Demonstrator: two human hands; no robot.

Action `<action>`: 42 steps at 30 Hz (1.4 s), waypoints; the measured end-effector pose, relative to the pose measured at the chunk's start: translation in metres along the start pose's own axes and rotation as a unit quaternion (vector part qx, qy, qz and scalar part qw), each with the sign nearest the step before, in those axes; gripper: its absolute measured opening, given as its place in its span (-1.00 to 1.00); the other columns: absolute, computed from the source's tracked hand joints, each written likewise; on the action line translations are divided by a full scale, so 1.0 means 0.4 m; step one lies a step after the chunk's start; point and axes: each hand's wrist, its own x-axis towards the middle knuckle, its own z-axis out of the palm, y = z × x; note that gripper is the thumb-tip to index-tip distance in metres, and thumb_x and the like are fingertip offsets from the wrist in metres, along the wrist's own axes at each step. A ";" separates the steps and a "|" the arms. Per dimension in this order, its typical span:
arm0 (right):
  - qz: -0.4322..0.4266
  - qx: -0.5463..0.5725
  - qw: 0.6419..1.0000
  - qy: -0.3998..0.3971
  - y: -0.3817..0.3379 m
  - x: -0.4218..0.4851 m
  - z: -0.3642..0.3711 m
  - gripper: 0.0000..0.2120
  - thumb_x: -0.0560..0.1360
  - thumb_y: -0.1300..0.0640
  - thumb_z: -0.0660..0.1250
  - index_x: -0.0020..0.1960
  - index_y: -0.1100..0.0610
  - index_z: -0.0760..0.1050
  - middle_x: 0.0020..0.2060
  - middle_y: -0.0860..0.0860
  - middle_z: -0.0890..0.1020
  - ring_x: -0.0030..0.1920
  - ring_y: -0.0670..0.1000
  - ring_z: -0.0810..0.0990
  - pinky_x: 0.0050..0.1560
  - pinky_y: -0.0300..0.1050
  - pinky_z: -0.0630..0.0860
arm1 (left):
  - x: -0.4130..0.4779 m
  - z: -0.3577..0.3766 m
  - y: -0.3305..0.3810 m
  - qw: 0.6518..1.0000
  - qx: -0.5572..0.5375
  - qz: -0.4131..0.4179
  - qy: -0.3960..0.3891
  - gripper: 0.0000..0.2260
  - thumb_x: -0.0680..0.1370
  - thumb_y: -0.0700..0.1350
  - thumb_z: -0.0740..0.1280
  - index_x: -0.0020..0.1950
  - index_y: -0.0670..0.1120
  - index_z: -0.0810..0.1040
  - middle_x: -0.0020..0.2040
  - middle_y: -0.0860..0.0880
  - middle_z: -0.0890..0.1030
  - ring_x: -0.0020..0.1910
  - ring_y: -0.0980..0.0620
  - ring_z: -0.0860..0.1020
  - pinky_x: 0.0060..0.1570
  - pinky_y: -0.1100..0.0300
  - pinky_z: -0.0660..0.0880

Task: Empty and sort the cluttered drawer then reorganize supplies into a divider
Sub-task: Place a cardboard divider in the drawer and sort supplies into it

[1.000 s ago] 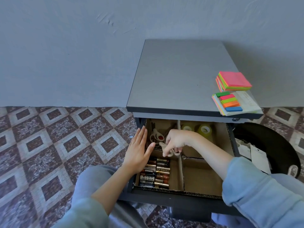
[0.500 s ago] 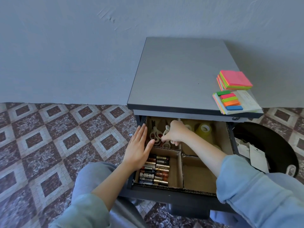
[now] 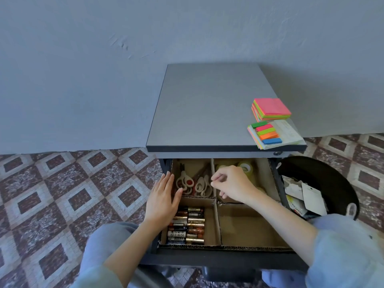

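Divider: the brown corrugated-cardboard divider, four compartments, sits inside the open dark drawer of the grey-topped cabinet, directly in front of the person
Far-left compartment: beige-handled scissors with red accents lie together, handles toward the person
Near-left compartment: cylindrical batteries in gold, orange and black wrappers lie in two tidy columns
Far-right compartment: yellowish translucent tape rolls stand at the back
Near-right compartment: only its bare cardboard floor shows
Left hand: the left hand lies flat, fingers straight and together, on the drawer's left edge, its palm partly over the batteries
Right hand: the right hand hovers over the partition between scissors and tape, fingers loosely curled, nothing visible in them
Done, as I read it: emptying and sorting look finished, and three groups are housed
Left, as I read it: the neon sticky-note stack with a pink top sheet and the pad of coloured index flags lie on the cabinet top, likely bound for the bare compartment
Bin: a round black bin just right of the drawer holds white paper scraps
Hidden: the cabinet top overhangs the far compartments, so the scissor blades sink into shadow; the right hand covers part of the tape compartment; how many scissors or rolls there are I cannot tell; the battery labels are too small to read
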 end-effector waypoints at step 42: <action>-0.024 -0.027 0.962 0.270 0.196 0.013 -0.393 -0.53 0.39 0.11 0.49 0.25 0.15 0.46 0.21 0.04 0.56 0.20 -0.04 0.50 -0.09 -0.31 0.38 | 0.288 -0.015 0.524 0.989 -0.062 0.130 -0.027 -0.45 0.45 0.06 0.42 0.39 0.01 0.35 0.27 0.00 0.52 0.23 0.01 0.46 0.26 -0.02 0.40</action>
